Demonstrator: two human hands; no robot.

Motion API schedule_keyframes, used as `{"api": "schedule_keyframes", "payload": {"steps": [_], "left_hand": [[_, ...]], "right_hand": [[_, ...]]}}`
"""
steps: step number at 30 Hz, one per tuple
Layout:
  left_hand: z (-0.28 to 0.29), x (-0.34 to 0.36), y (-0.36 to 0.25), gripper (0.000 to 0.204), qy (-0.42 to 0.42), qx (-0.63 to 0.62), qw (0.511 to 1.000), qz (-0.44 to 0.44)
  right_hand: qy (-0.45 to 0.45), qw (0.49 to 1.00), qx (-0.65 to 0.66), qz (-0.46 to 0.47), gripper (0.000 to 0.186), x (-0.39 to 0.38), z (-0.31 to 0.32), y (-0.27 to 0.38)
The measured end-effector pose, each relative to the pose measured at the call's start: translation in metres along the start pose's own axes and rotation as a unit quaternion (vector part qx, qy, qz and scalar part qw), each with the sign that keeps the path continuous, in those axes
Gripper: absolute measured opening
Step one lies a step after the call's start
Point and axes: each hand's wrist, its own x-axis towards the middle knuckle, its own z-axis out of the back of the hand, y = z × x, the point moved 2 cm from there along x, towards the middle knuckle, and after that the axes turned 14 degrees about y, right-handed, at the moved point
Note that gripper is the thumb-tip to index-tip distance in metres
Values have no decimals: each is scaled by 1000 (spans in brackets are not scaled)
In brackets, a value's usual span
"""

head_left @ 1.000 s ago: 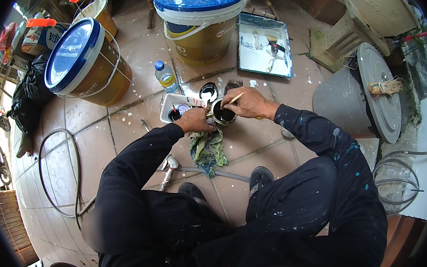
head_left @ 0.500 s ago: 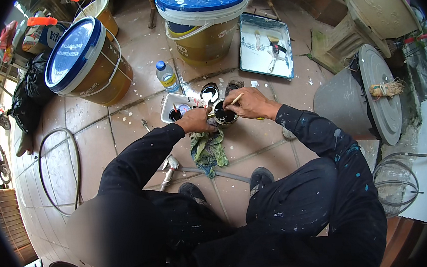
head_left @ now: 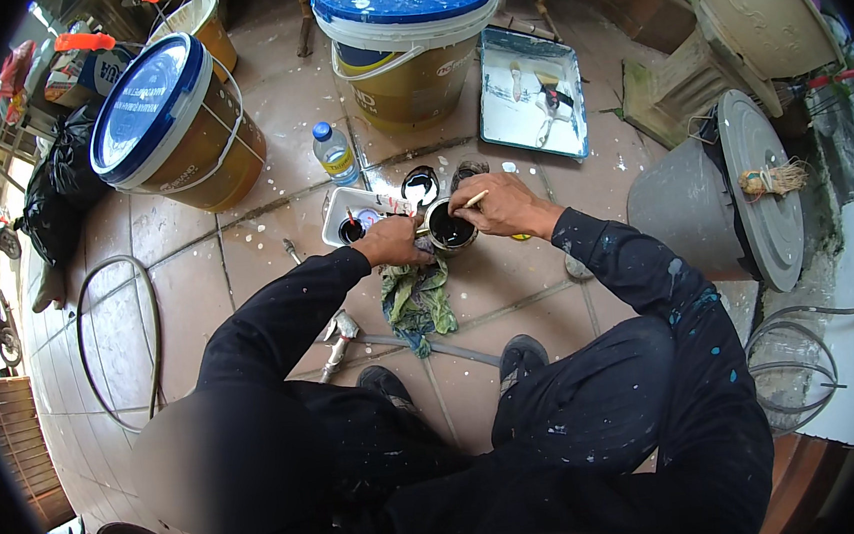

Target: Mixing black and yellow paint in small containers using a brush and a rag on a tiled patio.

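Observation:
A small round can (head_left: 451,229) of black paint stands on the tiles in front of me. My right hand (head_left: 505,207) is closed on a thin pale stick (head_left: 478,199) at the can's right rim; the stick's lower end is hidden. At the left rim, my left hand (head_left: 394,241) has its fingers pinched together, and what they grip is too small to make out. A crumpled green rag (head_left: 419,298) lies below this hand. Beyond it sits a white tray (head_left: 335,216) with small paint pots. A paint-smeared lid (head_left: 420,186) lies behind the can.
Two lidded buckets (head_left: 411,83) (head_left: 176,131) stand farther off, with a water bottle (head_left: 334,154) between them. A paint tray (head_left: 484,112) holds white paint and a brush (head_left: 550,117). At right is a grey bin (head_left: 677,197); a hose (head_left: 156,328) loops at left. A spray gun (head_left: 340,339) lies near my feet.
My right hand has shifted slightly right with the stick, from over the can's opening toward its rim. More of the black paint shows. The left hand stays in place.

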Motion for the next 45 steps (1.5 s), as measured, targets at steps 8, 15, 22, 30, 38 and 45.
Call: {"api": "schedule_keyframes", "payload": {"steps": [8,15,22,30,38,45], "left_hand": [[-5,6,5,90,-18,-3,1000,-22],[-2,2,4,91,-9,-9,1000,-19],[2,-4,-2,81,-5,-16,1000,5],[-2,-3,2,80,-6,-19,1000,3],[-5,1,7,88,-16,-7,1000,-10],[-1,-2,1,81,-6,-20,1000,-5]], "right_hand": [[75,996,27,-49,22,-1,-1,-6],[18,998,62,-21,22,0,-5,-2],[50,993,98,-35,19,1,-7,8],[101,985,134,-49,20,4,-13,8],[102,990,-72,-68,15,-5,-3,6],[19,996,83,-24,15,0,-8,0]]}}
